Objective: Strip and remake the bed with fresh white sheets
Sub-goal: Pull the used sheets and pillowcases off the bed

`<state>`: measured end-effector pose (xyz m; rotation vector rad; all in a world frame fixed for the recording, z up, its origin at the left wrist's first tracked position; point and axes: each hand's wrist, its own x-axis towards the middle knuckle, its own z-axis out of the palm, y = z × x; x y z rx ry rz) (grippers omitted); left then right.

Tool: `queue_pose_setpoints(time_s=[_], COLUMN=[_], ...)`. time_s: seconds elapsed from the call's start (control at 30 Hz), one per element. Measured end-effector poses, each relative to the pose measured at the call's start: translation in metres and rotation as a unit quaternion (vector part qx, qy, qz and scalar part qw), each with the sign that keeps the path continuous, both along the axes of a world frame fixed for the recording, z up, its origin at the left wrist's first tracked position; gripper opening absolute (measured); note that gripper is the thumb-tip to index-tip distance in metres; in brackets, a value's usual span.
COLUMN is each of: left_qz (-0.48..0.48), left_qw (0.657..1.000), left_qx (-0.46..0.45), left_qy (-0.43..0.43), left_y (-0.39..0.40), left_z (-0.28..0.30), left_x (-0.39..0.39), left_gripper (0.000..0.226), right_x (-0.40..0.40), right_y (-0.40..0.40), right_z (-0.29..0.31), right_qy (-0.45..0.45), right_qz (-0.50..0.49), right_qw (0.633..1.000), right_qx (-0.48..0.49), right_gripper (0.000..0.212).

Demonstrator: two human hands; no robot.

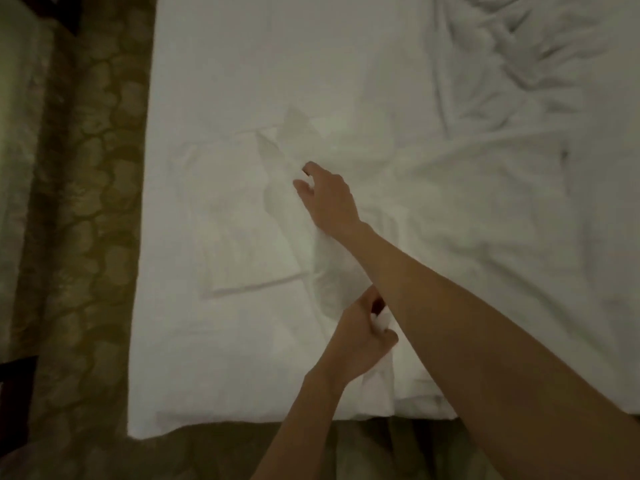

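1. While the left hand point(360, 337) pinches a bunched edge of the white sheet point(332, 258) near the foot of the bed point(242, 64), the right hand point(325, 199) reaches across above it, farther up the bed
2. The right fingers point(299, 185) are loosely spread and hold nothing, hovering at a raised fold of the sheet that lies just to their left
3. That fold runs from the left hand's grip up the bed toward the right hand, so the right hand is the nearer to its far end
4. Count: two hands, one bed, one sheet being handled, one folded white piece point(242, 237) left of it, one rumpled heap point(519, 64) at the far right
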<state>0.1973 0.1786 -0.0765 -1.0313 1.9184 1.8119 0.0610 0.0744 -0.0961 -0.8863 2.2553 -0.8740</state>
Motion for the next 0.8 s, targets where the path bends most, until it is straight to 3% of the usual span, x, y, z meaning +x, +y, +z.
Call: queue_pose_setpoints(time_s=[0.2, 0.33, 0.5, 0.7, 0.8], left_qz=[-0.097, -0.12, -0.137, -0.166, -0.166], left_qw=[0.994, 0.99, 0.987, 0.986, 0.982], left_qx=[0.027, 0.01, 0.017, 0.025, 0.084], left_qy=[0.043, 0.07, 0.078, 0.013, -0.03], left_y=[0.077, 0.137, 0.199, 0.226, 0.219], left_z=[0.0, -0.008, -0.015, -0.034, -0.039], left_x=[-0.08, -0.124, -0.163, -0.174, -0.176], left_gripper=[0.039, 0.039, 0.023, 0.03, 0.03], right_x=[-0.1, -0.153, -0.203, -0.228, -0.224], right_y=[0.108, 0.172, 0.24, 0.299, 0.321], right_z=[0.007, 0.0, -0.012, -0.035, -0.043], right_qy=[0.007, 0.015, 0.006, -0.148, -0.205], right_qz=[-0.189, -0.261, -0.317, -0.35, -0.342], right_qw=[0.981, 0.965, 0.948, 0.924, 0.916], right_qx=[-0.034, -0.025, -0.009, 0.049, 0.041], right_gripper=[0.021, 0.024, 0.024, 0.03, 0.023])
